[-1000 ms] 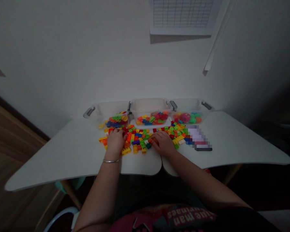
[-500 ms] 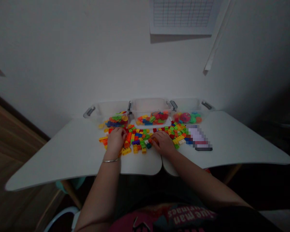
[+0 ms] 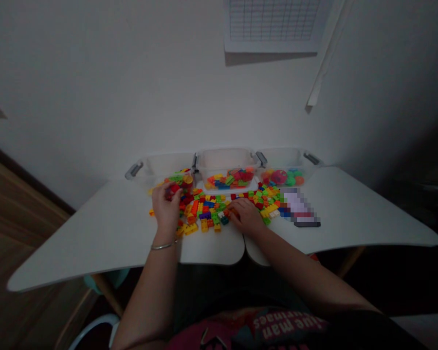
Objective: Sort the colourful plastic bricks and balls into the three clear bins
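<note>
My left hand (image 3: 166, 206) is raised at the left end of a spread of coloured building bricks (image 3: 205, 215), in front of the left clear bin (image 3: 171, 162). Its thumb and fingers are closed round a red piece (image 3: 173, 188). My right hand (image 3: 247, 216) rests at the right part of the spread, its fingers curled over an orange brick (image 3: 234, 212); whether it grips that brick cannot be made out. Small pieces fill the bottom of the left bin.
Against the wall stand a middle clear bin (image 3: 228, 159) with bricks and a right clear bin (image 3: 283, 156) with round pieces. A blurred phone-like object (image 3: 298, 206) lies on the white table (image 3: 365, 209) at the right.
My left hand has lifted and moved left and back from the bricks, and a red piece now shows between its fingers. My right hand has hardly moved.
</note>
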`<state>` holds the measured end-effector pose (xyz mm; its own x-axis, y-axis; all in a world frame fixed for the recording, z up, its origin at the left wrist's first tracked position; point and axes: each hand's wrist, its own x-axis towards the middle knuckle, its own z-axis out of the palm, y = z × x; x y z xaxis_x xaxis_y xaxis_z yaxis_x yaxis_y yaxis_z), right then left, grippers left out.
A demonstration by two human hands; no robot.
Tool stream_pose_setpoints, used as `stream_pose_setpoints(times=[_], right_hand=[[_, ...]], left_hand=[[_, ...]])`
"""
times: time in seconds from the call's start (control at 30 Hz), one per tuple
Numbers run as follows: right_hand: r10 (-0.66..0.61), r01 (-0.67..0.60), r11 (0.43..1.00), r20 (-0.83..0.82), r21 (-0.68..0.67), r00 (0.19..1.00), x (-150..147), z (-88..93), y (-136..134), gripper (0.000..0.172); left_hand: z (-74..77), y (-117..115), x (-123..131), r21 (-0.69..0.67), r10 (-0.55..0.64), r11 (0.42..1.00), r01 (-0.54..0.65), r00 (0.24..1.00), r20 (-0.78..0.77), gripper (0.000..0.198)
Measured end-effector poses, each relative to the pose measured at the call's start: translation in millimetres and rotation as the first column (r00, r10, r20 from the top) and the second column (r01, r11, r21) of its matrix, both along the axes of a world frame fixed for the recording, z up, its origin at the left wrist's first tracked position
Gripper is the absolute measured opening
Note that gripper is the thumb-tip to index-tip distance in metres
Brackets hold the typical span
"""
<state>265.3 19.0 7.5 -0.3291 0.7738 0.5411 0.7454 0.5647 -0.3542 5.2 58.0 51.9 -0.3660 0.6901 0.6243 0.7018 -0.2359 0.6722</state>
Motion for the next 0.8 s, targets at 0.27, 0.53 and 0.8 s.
stream_pose_setpoints(times=[0.27,0.53,0.8], right_hand=[[0.011,-0.011,1.0,0.003,-0.004,1.0,1.1,-0.2,-0.4,0.011],[0.006,-0.006,1.0,0.003,-0.002,1.0,1.5,-1.0,-0.5,0.012],[0.017,-0.017,1.0,-0.003,-0.014,1.0,0.8,-1.4,-0.1,0.014]], left_hand=[[35.9,39.3,-2.1,0.06,-0.006,0.998,0.002,0.998,0.059,0.03],[47.4,53.5,-2.0,-0.146,0.008,0.988,-0.058,0.948,-0.317,0.033],[37.8,52.4,-2.6,-0.185,-0.08,0.982,-0.048,0.776,-0.625,0.046]])
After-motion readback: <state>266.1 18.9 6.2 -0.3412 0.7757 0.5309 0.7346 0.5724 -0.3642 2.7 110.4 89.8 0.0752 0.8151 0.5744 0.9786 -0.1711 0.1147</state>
